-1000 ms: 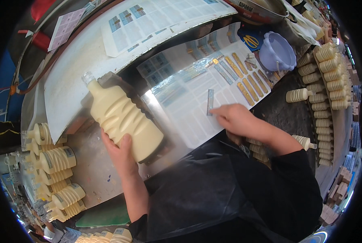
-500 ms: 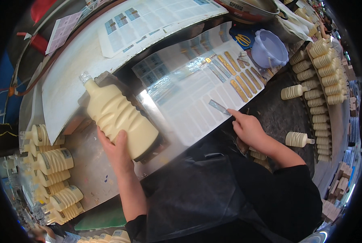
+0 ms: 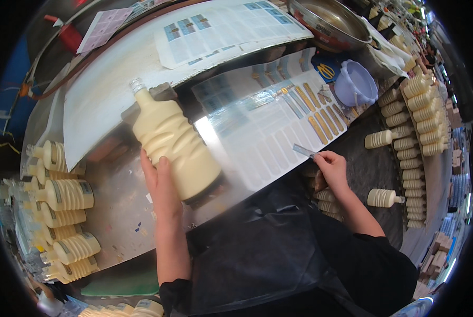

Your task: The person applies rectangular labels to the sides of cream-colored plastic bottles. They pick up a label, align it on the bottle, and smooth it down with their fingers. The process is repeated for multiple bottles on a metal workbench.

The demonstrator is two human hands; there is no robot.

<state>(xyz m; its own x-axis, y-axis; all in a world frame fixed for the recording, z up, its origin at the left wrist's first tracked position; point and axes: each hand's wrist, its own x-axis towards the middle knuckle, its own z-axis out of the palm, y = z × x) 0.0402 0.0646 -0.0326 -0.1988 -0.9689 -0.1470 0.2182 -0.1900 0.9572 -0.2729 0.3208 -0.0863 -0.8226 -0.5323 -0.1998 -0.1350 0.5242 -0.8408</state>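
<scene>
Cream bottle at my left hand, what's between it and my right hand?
In the head view, a strip of metal tabletop, then the white label sheet; the small bluish strip in your right hand sticks out toward the bottle.

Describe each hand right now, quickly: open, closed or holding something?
Left hand: holding a cream bottle by its side.
Right hand: pinching a thin strip.

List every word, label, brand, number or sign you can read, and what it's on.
No text here can be read.
Blue-grey strip in the right fingers: too small.
Sticker sheet: too small, partly in glare.
Upper label sheet: too small.
Pink sheet: too small.
Large cream bottle: none on its visible side.
</scene>
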